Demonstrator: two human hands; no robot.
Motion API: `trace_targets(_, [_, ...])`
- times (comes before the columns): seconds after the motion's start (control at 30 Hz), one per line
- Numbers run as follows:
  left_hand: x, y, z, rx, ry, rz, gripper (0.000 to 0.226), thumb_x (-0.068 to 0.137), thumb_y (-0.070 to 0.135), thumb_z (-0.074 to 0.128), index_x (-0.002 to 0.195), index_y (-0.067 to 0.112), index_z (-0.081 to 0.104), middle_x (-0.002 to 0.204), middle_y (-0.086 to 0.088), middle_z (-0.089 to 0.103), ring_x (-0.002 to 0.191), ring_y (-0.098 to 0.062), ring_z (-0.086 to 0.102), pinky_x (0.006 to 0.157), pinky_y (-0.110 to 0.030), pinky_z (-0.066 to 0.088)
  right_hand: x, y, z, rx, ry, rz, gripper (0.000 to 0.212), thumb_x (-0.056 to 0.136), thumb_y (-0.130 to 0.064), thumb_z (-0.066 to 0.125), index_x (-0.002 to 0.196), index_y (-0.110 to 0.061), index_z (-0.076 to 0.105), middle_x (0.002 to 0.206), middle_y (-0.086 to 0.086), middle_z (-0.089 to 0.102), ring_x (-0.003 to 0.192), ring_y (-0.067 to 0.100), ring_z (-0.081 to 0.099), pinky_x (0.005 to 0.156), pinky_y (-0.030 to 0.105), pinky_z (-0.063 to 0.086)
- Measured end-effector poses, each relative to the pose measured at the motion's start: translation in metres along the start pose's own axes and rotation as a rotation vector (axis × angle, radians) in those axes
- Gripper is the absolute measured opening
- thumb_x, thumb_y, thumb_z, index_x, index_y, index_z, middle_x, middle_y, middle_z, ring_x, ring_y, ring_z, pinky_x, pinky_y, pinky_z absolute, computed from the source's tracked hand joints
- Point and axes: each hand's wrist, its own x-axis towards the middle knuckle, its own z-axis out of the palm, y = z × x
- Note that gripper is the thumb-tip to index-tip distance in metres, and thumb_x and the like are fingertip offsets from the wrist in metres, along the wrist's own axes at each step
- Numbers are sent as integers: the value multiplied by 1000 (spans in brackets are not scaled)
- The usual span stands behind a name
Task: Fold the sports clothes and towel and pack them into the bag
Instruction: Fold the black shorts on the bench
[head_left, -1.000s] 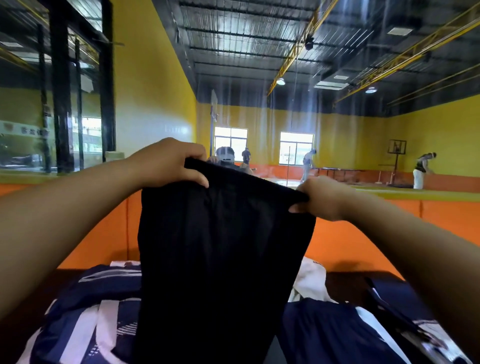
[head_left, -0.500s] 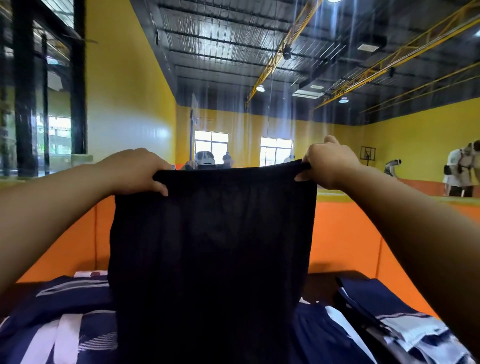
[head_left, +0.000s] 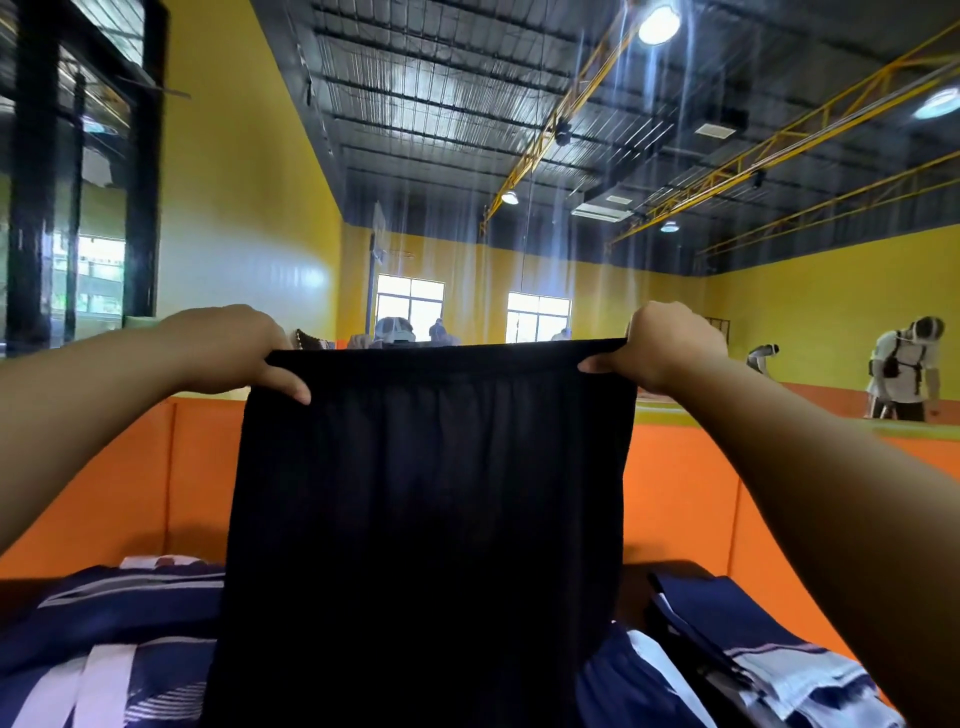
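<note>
The left hand (head_left: 228, 349) and right hand (head_left: 669, 346) each pinch a waistband corner of the black shorts (head_left: 426, 519), now stretched wider and level.

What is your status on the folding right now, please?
Left hand and right hand grip black garment by its waistband, held up, unfolded. Navy striped clothes heaped below.

Black garment (head_left: 426, 493): soft matt cloth, no shine, finely gathered along the elastic top edge
Navy jersey (head_left: 119, 608): smooth sports cloth with a slight sheen; the white stripes are perhaps printed, too blurred down there to be sure
Folded navy piece (head_left: 727, 613): the same smooth cloth, pale striped trim
Orange wall pad (head_left: 675, 499): smooth matt covering
Yellow wall (head_left: 244, 218): painted, glossy enough to catch the window light
Roof (head_left: 441, 104): ribbed sheet metal, dull grey
Yellow roof beams (head_left: 587, 83): painted metal
</note>
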Motion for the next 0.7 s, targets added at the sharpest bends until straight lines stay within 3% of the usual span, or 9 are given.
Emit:
trace_targets(0.07, [-2, -8, -2, 16, 16, -11, 62, 53, 82, 50, 65, 22, 55, 67, -2, 59, 66, -16, 55, 64, -33, 46, -1, 0, -1, 58, -18, -23, 52, 69, -59, 74, 66, -12, 52, 66, 2, 54, 59, 17, 51, 46, 24, 31])
trace_targets(0.23, [-10, -15, -16, 44, 91, -93, 39, 75, 63, 62, 66, 26, 58, 69, 1, 58, 66, -12, 53, 64, -31, 45, -7, -8, 3, 74, -89, -257, 32, 76, -44, 75, 70, -21, 53, 68, -5, 50, 71, 20, 51, 52, 27, 33])
trace_targets(0.33, [-14, -28, -20, 57, 131, -135, 32, 75, 61, 64, 68, 30, 62, 72, 2, 59, 69, -13, 54, 66, -32, 48, -12, -14, 13, 71, -162, -395, 26, 78, -38, 75, 77, -19, 56, 69, -6, 51, 70, 19, 50, 55, 29, 35])
trace_targets(0.4, [-18, -36, -21, 59, 147, -159, 29, 74, 61, 65, 69, 32, 63, 71, 3, 59, 70, -14, 54, 68, -34, 51, -16, -17, 17, 173, -239, -446, 18, 80, -30, 75, 86, -17, 63, 73, -6, 56, 65, 12, 52, 50, 22, 36])
trace_targets(0.5, [-26, -43, -25, 47, 152, -182, 30, 71, 61, 68, 75, 31, 69, 73, 3, 61, 72, -15, 56, 69, -36, 53, -21, -24, 17, 326, -332, -432, 18, 77, -24, 78, 86, -14, 67, 70, -4, 58, 53, 5, 50, 41, 11, 36])
trace_targets(0.63, [-44, -45, -31, -85, 174, -249, 39, 63, 54, 78, 75, 17, 71, 68, -4, 65, 61, -19, 58, 56, -28, 42, -23, -22, 10, 384, -276, -338, 33, 66, -34, 85, 66, -11, 62, 52, -3, 50, 38, 2, 46, 39, 15, 35])
trace_targets(0.7, [-52, -48, -31, -183, 209, -258, 48, 59, 54, 80, 73, 9, 70, 64, -4, 67, 58, -23, 61, 53, -27, 41, -23, -17, 8, 368, -217, -304, 42, 65, -45, 82, 57, -13, 55, 47, -2, 48, 44, 10, 48, 45, 21, 36])
